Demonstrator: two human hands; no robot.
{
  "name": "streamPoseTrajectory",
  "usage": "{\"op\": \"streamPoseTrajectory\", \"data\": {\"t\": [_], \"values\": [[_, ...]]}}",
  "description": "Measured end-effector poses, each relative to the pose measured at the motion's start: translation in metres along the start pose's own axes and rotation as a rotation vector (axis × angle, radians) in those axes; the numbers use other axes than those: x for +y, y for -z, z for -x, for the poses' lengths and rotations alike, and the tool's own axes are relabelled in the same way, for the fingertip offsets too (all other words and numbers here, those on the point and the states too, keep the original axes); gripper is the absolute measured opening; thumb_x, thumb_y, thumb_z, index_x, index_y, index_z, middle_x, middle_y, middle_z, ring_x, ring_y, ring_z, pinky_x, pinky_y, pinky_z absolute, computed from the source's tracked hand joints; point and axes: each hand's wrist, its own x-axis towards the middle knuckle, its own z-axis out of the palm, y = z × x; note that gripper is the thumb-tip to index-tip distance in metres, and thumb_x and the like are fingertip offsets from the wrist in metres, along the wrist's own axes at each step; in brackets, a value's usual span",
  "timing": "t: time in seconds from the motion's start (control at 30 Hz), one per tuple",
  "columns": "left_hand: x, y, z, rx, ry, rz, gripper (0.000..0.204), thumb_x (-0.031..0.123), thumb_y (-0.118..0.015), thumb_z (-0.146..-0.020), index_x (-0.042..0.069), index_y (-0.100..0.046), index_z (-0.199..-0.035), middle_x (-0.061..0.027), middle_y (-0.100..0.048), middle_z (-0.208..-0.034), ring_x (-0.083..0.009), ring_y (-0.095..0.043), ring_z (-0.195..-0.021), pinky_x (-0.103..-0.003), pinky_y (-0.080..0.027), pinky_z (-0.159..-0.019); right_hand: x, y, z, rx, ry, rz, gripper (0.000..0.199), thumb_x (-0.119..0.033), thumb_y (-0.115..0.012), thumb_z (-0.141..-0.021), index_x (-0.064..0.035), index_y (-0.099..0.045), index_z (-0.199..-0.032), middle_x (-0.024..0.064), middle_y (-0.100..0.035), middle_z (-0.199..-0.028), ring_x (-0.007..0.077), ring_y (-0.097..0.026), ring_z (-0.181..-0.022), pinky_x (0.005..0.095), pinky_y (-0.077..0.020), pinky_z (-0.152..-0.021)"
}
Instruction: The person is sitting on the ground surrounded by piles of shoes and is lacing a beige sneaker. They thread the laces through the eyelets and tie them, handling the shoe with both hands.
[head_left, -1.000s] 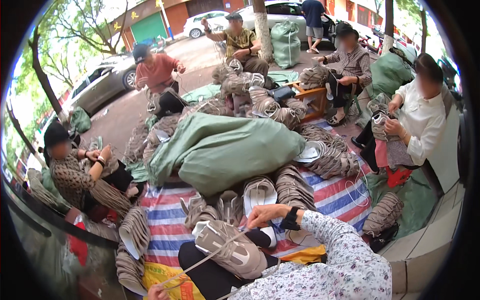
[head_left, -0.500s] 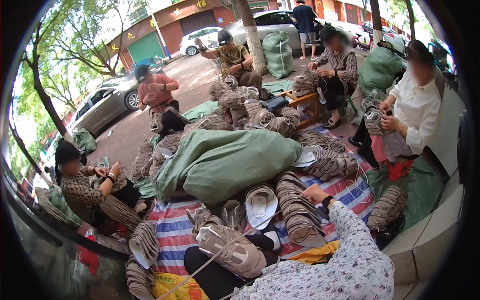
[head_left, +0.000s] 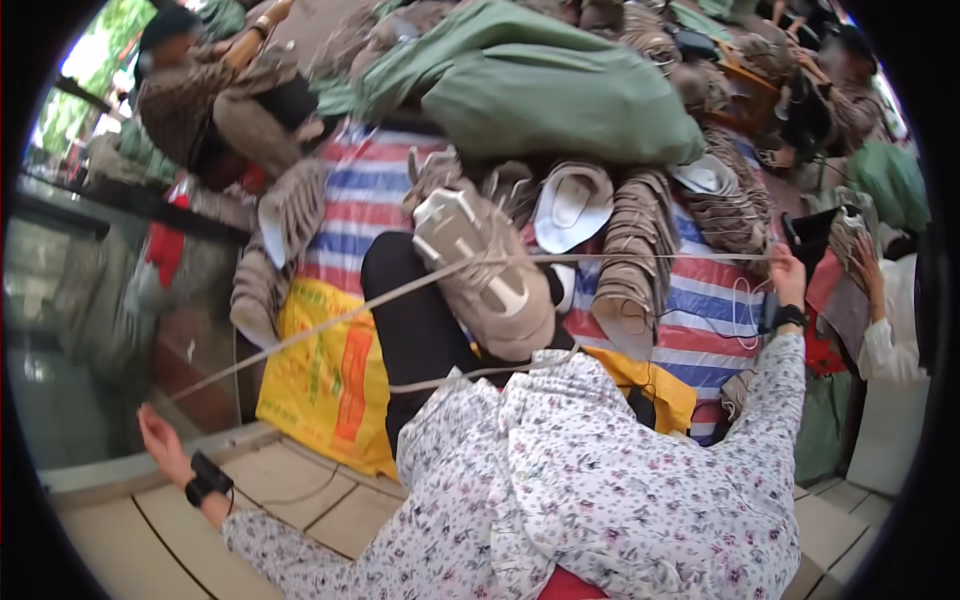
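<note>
A beige shoe upper [head_left: 525,295] rests on my lap, its toe toward me. A pale flat shoelace [head_left: 345,328] runs from it to both sides, stretched nearly straight. Out to the far right, my right hand [head_left: 788,277] is closed on one end of the shoelace. My left hand [head_left: 168,447] is far out at the lower left, where the other stretch of shoelace leads to its fingers; blur hides the exact grip. Another length of pale cord [head_left: 455,381] lies across my lap below the shoe.
A large green sack [head_left: 570,100] lies ahead on a striped sheet [head_left: 350,210]. Stacked shoe uppers [head_left: 640,235] stand around it. A yellow bag [head_left: 325,370] lies beside my leg. Co-workers sit at the left [head_left: 195,95] and right [head_left: 890,310]. A glass panel [head_left: 85,300] stands at my left.
My right hand has swung outward to the right, pulling shoelace with it. My left hand has come into view at the lower left. The view has tilted down toward my lap.
</note>
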Motion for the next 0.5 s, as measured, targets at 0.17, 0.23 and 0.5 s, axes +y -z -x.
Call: {"op": "streamPoseTrajectory", "data": {"t": [0.17,0.23,0.5], "values": [[-0.073,-0.098,0.033,-0.25,0.129,-0.103,0.017,0.009,-0.062,-0.096,-0.003,-0.062,-0.108,-0.0118,-0.068,-0.105,-0.0132,-0.064,-0.089,-0.022,-0.054,-0.076,0.003,-0.033,-0.002,0.259,0.136,0.282,0.023,-0.006,-0.056,-0.094,0.0011,-0.061,-0.115,0.0023,-0.058,-0.088,0.009,-0.048,-0.064,0.0217,-0.0356,-0.052],[-0.116,-0.156,0.066,-0.388,0.231,-0.081,0.011,0.007,-0.062,-0.096,0.0,-0.061,-0.104,-0.0073,-0.064,-0.094,-0.0105,-0.06,-0.082,-0.021,-0.051,-0.067,0.01,-0.057,0.002,0.181,0.132,0.522,0.023,-0.01,-0.061,-0.094,-0.0017,-0.064,-0.114,-0.0009,-0.056,-0.085,0.0051,-0.044,-0.058,0.0203,-0.0303,-0.047],[-0.27,-0.31,0.2,-0.603,0.448,-0.373,0.006,0.009,-0.062,-0.095,0.005,-0.061,-0.099,0.0036,-0.05,-0.077,-0.0025,-0.047,-0.066,-0.017,-0.039,-0.055,0.21,-0.337,0.082,-0.331,-0.183,0.606,0.018,-0.013,-0.065,-0.094,0.0013,-0.065,-0.104,0.0066,-0.068,-0.088,0.0057,-0.056,-0.063,0.0181,-0.0433,-0.052]]}}
